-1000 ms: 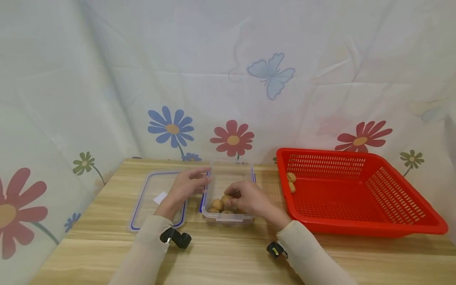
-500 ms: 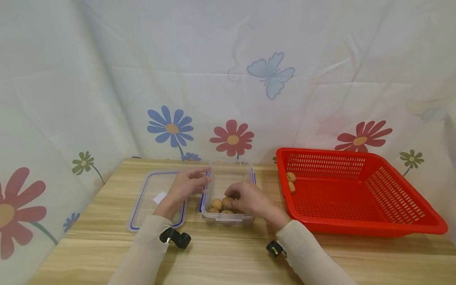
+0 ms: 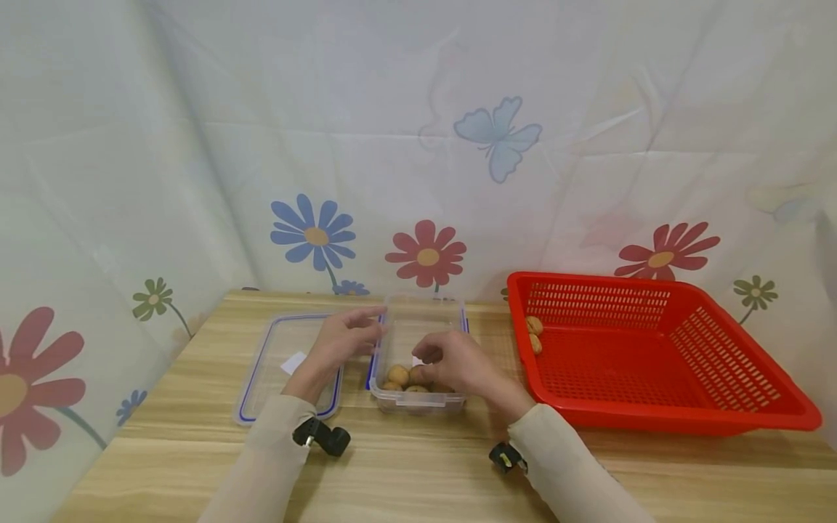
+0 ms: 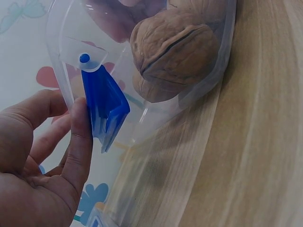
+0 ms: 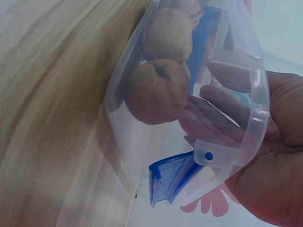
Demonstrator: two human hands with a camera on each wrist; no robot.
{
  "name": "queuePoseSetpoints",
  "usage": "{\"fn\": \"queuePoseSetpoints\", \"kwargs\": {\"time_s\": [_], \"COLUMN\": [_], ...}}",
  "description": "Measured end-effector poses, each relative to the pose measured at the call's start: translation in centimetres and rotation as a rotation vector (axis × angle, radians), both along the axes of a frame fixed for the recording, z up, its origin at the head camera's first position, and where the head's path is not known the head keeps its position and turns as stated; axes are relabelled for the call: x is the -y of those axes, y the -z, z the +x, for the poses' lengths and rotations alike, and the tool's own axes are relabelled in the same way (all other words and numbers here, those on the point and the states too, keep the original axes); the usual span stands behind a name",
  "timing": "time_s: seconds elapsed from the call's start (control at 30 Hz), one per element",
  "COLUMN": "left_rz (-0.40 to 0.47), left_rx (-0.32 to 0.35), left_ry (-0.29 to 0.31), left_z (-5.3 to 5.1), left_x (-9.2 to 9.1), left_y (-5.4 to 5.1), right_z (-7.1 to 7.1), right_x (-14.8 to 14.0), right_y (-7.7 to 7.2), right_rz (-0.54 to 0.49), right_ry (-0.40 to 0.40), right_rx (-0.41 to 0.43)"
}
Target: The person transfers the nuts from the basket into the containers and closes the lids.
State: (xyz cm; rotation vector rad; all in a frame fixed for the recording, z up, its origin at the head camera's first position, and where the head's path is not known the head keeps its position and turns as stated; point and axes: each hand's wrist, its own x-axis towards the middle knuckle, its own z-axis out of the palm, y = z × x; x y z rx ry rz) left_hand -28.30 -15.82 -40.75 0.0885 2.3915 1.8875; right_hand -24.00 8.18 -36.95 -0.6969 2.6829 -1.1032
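Clear plastic box [image 3: 408,409] sits on wood worktop [image 3: 405,472], centre, nr the far edge, uncovered. Walnuts [image 3: 398,375] are in it, bunched at the end nearest the person. L hand [image 3: 346,338] is at box's L long side, fingers relaxed and touching the rim; L wrist view shows one fingertip against a blue clip [image 4: 106,106] hanging off the side, another at the rim; not clenched. R hand [image 3: 454,359] is bent over the R side, fingers down inside by the nuts; can't tell if they grasp one or only touch, view partly blocked by hand & cloudy plastic. Lid [image 3: 277,378], clear w/ blue seal, lies flat L of box, twd worktop's far L corner, w/ a white slip [image 3: 294,362] on it, partly under L hand & forearm. Red basket [image 3: 615,363] stands on R part of worktop, apart from box, back side nr far edge; 2 more walnuts [image 3: 534,325] inside, against its L wall. Pale sleeves [image 3: 251,465], a black wrist mount [image 3: 322,436] on the L. Flowered sheet [image 3: 327,87] hangs behind far edge.
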Motion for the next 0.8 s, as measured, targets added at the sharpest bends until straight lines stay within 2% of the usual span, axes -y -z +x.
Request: {"fn": "queuePoseSetpoints", "kwargs": {"time_s": [0.23, 0.37, 0.6, 0.8], "left_rz": [-0.005, 0.009, -0.001, 0.006], "left_rx": [-0.007, -0.015, -0.001, 0.001], "left_ry": [0.002, 0.001, -0.004, -0.007], "left_z": [0.1, 0.0, 0.0, 0.0], "left_x": [0.0, 0.0, 0.0, 0.0], "left_y": [0.0, 0.0, 0.4, 0.0], "right_z": [0.3, 0.9, 2.8, 3.8], "right_x": [0.0, -0.2, -1.6, -3.6], "right_y": [-0.7, -1.9, -5.7, -9.3], "right_rz": [-0.069, -0.119, -0.179, -0.237], "right_ry": [0.021, 0.006, -0.051, -0.072], "right_rx": [0.064, 0.038, -0.047, -0.067]}}
